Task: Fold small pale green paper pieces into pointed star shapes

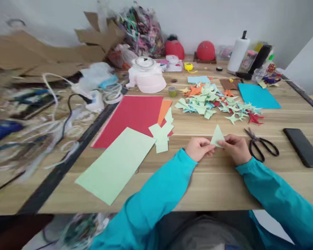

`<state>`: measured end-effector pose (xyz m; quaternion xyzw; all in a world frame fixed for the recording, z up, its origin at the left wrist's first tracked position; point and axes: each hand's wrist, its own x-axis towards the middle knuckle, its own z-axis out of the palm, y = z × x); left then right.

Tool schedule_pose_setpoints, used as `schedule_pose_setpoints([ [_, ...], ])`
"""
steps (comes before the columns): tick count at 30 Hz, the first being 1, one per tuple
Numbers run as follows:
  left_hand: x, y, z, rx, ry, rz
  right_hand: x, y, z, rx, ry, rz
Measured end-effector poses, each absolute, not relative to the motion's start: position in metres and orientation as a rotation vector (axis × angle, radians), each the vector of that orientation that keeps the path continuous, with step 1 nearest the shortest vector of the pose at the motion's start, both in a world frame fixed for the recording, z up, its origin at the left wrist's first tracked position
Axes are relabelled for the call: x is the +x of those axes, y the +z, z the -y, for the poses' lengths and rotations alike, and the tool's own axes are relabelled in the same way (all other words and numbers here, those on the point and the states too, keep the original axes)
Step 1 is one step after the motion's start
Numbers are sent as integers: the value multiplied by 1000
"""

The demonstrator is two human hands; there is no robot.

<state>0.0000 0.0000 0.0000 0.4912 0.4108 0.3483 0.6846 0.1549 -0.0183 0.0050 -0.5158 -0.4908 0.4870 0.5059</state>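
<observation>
A small pale green piece of paper (217,135), folded to a triangle with its tip pointing away from me, is held just above the wooden table. My left hand (199,148) pinches its left lower corner. On the other side, my right hand (235,148) grips the right lower corner between thumb and fingers. Black-handled scissors (262,143) lie right beside my right hand. Left of my hands are several small green paper pieces (161,136) and a large green sheet (117,163). Beyond the hands is a pile of cut and folded paper shapes (206,99), mostly green.
A red sheet (130,118) and an orange strip (164,111) lie left of centre. A blue sheet (259,95) is at the back right, a black phone (304,146) at the right. A white cap (147,76) stands behind; cables and tools (28,104) clutter the left.
</observation>
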Motion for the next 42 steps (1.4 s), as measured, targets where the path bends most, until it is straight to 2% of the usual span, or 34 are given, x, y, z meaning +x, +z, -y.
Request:
schedule_pose_setpoints([
  [16,-4,1,0,931,701,-838,161,-4,17,-1216,1172,1242],
  [26,-3,1,4,1161,621,-827,158,3,20,-1171,1324,1330],
  [37,-2,3,4,1228,723,-922,157,1,21,-1299,1547,1352],
  [42,-1,4,4,1183,720,-918,156,-1,23,-1281,1477,1411],
])
